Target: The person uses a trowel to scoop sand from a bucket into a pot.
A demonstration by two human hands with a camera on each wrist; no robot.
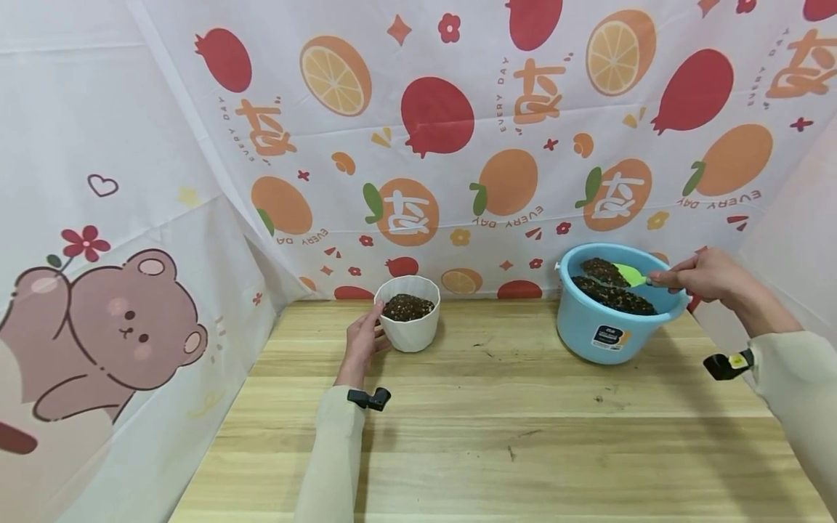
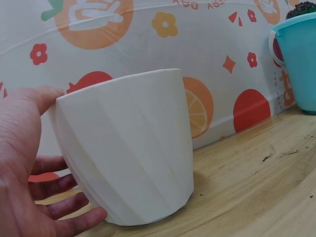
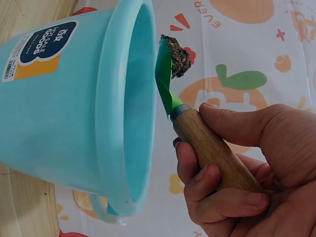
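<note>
A white faceted pot filled with dark soil stands at the back of the wooden table. My left hand holds its left side, thumb at the rim and fingers round the base. At the right, a blue basin holds dark soil. My right hand grips the wooden handle of a green trowel. The blade is just above the basin's rim and carries a lump of soil.
A fruit-printed cloth hangs right behind the pot and basin. A bear-printed cloth closes the left side. Small soil crumbs lie on the table in front of the basin.
</note>
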